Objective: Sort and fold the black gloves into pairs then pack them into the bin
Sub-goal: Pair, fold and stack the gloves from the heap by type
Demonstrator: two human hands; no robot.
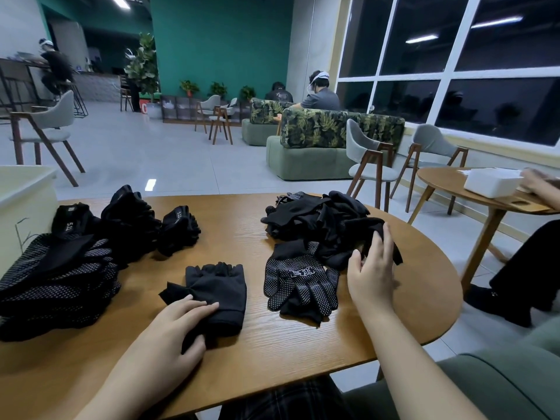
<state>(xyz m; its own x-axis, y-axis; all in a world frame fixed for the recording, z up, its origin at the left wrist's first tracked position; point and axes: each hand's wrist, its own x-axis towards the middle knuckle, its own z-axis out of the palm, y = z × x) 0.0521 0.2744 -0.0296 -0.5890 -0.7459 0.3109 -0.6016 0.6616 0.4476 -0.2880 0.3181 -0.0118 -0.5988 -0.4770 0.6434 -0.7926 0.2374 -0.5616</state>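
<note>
Left hand (178, 321) pressing fingerless glove (216, 291), right hand (371, 268) grasping glove pile (321, 221)

Indoor light kinda dim, ceiling strips (121, 1) glaring overhead, windows (454, 65) dark, wide-angle bending edges, my forearms soft.

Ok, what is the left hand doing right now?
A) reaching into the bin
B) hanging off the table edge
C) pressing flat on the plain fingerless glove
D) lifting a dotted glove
C: the left hand lies with straight fingers on the plain fingerless glove on the table, while the right hand reaches into the loose pile of gloves.
</note>
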